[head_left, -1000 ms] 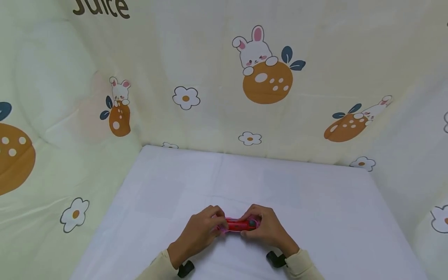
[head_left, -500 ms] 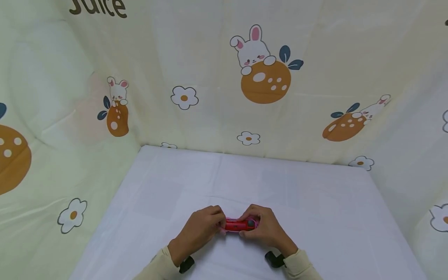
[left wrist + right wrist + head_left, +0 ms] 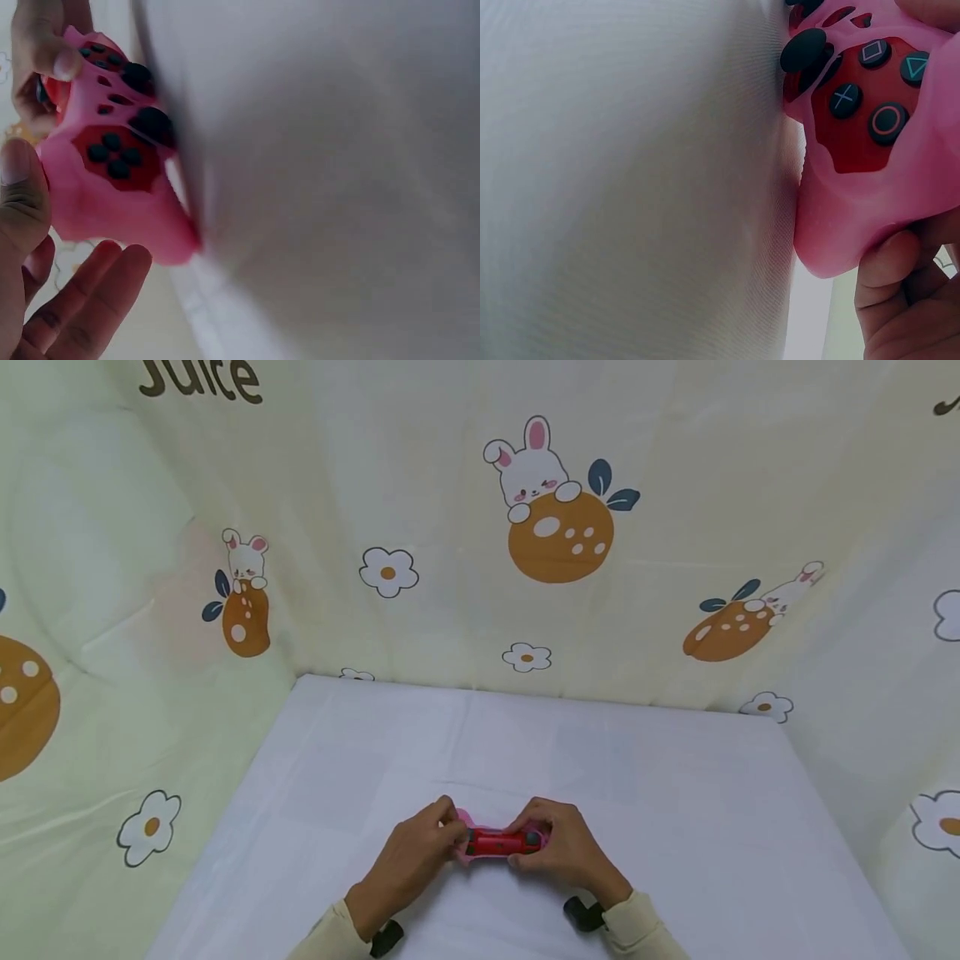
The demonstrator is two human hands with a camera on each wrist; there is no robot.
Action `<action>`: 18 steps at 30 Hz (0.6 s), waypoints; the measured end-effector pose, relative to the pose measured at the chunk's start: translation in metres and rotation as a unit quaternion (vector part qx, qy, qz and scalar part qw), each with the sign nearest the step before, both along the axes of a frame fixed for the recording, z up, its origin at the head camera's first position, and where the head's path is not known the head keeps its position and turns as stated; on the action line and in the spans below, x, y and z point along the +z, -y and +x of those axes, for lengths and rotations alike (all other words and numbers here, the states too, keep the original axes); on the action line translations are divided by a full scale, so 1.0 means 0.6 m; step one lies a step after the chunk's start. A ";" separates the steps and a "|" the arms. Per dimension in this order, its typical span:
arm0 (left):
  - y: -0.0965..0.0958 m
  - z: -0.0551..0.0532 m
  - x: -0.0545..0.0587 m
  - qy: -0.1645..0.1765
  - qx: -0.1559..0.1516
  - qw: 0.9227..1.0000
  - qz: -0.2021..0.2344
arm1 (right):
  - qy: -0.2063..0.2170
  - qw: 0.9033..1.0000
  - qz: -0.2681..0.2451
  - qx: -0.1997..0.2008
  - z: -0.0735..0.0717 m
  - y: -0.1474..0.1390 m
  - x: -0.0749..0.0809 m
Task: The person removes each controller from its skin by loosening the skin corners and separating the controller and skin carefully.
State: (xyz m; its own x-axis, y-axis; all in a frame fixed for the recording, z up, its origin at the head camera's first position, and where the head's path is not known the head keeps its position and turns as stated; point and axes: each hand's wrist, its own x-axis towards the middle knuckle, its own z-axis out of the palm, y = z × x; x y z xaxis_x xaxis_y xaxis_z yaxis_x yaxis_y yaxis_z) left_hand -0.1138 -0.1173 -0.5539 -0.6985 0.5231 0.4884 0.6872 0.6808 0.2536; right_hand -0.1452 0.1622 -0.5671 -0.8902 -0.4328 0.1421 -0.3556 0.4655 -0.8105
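From the head, here's the red controller (image 3: 497, 843) between both hands over the white table (image 3: 525, 752), right hand (image 3: 564, 845) gripping one end, likely to anchor it, left hand (image 3: 420, 852) pinching the pink sleeve (image 3: 465, 818) opposite. Left wrist: thumb at the sleeve's edge, two fingers loosely extended, perhaps freeing that edge for adjusting. Right wrist: curled fingers brace the covered handle, seemingly against twisting.
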 end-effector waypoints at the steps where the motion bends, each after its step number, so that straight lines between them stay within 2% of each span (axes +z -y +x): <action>1: 0.003 0.001 -0.002 0.004 0.004 1.000 0.006 | 0.001 1.000 0.000 -0.001 0.000 0.000 0.001; 4: 0.008 0.002 -0.005 0.026 0.019 0.999 0.015 | 0.004 1.000 0.007 -0.008 0.000 0.000 0.003; 8: 0.008 0.003 -0.003 0.074 0.028 0.996 0.049 | 0.012 1.000 0.015 -0.019 0.003 -0.001 0.002; 14: 0.009 0.010 -0.010 0.152 0.024 0.980 0.129 | 0.001 0.999 0.012 -0.033 0.015 -0.002 -0.002; 16: 0.007 0.012 -0.012 0.164 0.026 0.977 0.133 | -0.007 0.999 0.008 -0.031 0.017 -0.003 -0.005; 18: 0.005 0.013 -0.015 0.163 0.030 0.978 0.127 | -0.014 0.999 0.010 -0.027 0.018 -0.004 -0.007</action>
State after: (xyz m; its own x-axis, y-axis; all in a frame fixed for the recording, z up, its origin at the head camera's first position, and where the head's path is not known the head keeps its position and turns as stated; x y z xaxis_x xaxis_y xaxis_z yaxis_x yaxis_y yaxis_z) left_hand -0.1058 -0.1203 -0.5629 -0.8642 0.3669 0.3444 0.5029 0.6041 0.6183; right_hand -0.1343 0.1647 -0.5712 -0.9079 -0.3879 0.1589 -0.3524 0.5008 -0.7906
